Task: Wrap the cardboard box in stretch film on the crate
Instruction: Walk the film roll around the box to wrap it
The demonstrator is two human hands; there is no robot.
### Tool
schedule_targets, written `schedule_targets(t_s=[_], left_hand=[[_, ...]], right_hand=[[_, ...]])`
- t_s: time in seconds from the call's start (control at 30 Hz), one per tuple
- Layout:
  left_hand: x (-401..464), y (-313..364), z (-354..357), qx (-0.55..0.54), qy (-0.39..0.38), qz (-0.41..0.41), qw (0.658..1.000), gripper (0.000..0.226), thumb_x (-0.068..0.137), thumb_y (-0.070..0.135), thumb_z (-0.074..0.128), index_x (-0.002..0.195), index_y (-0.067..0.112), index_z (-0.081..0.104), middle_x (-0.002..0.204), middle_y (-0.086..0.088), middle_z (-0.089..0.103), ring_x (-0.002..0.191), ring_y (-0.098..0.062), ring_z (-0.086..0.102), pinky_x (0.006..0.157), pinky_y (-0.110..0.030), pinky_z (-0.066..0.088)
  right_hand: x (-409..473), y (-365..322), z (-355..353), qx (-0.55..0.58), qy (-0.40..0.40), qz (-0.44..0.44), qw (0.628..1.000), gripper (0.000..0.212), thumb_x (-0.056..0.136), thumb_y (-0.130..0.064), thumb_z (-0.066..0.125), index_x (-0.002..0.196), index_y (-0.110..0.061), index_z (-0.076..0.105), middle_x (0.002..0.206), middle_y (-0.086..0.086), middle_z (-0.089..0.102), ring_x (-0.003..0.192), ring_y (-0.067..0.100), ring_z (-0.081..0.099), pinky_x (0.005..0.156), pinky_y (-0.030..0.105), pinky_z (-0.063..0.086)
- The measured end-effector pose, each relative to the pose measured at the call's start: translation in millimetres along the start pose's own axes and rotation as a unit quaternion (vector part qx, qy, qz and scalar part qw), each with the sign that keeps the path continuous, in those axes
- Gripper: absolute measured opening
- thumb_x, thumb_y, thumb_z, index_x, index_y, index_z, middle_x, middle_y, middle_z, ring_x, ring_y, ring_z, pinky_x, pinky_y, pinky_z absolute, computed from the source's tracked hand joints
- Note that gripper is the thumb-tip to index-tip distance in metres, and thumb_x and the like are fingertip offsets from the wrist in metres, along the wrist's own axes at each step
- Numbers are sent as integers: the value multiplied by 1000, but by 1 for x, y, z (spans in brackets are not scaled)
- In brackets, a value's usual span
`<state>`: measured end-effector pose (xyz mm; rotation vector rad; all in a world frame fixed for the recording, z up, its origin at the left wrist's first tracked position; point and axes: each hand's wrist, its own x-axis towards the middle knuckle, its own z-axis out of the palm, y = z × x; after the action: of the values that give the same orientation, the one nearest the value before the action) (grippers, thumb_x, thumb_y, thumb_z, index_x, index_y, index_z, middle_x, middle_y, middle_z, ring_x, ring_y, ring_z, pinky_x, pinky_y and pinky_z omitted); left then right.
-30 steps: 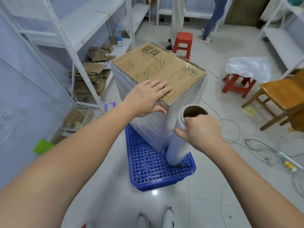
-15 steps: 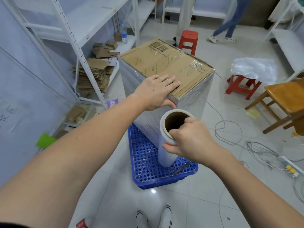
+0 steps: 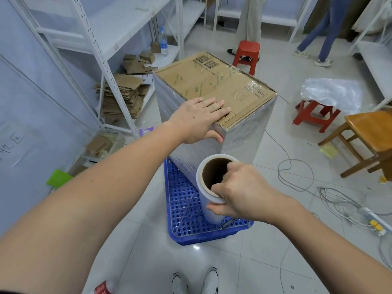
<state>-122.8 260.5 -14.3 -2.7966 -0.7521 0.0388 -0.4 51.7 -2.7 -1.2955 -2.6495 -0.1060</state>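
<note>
The cardboard box [image 3: 214, 88] stands upright on the far half of the blue crate [image 3: 186, 211], which rests on the tiled floor. Its side walls already carry stretch film [image 3: 244, 132]; the top face is mostly bare, with a few strands across the far corners.

Your left hand [image 3: 198, 122] lies flat on the near top corner of the box, fingers [image 3: 214, 106] straight and together on the cardboard, thumb hooked down over the filmed edge. Your right hand [image 3: 246, 193] grips the film roll [image 3: 212, 187] at its upper end, fingers curled over the rim of the cardboard core and thumb pressed on the outer layer. The roll stands nearly upright over the near half of the crate, just beside the wrapped wall. (Whether a taut sheet runs from roll to box cannot be told here; the film is too clear against the wall.)

Points of risk, as judged from this arrangement:
- The box is tall on a small footing, so a hard sideways pull on the film could tip or slide it if your left hand lifts.
- Slack between roll and box would likely leave loose, wrinkled layers.
- The loose cables [image 3: 297, 177] on the floor to your right lie in the walking path around the crate and could snag a foot.
- A red stool [image 3: 247, 54] behind the box narrows that path further.
</note>
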Motion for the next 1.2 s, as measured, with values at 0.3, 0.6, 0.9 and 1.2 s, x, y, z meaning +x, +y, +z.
schedule_targets(t_s=[0.3,0.6,0.9,1.2], left_hand=[[-5,8,2,-8,1,-5,1000,99,85,87,15,165,30,10,172,1,14,159,-22,15,128,-43,15],[-5,11,-6,-13,-18,-7,1000,102,82,89,13,165,30,5,173,1,10,159,-22,11,129,-43,12],[6,-10,-19,-10,-5,50,999,113,72,99,37,162,32,25,170,4,24,154,-21,29,112,-43,34],[19,-29,5,-68,43,206,975,117,81,94,40,159,8,27,170,-9,20,157,-25,17,129,-44,14]], right_hand=[[8,3,14,16,-22,-22,999,43,80,-48,69,58,-25,40,52,-7,32,53,18,28,57,38,49],[0,-25,3,-81,-90,92,988,38,80,-40,69,74,-18,39,50,1,55,43,21,34,59,31,33],[23,-55,7,-87,-89,291,949,36,97,-49,49,86,-16,38,64,-1,53,50,21,42,63,35,34],[65,-74,10,-104,-126,524,836,70,74,-88,39,81,-19,44,65,-4,55,60,20,49,67,33,31]])
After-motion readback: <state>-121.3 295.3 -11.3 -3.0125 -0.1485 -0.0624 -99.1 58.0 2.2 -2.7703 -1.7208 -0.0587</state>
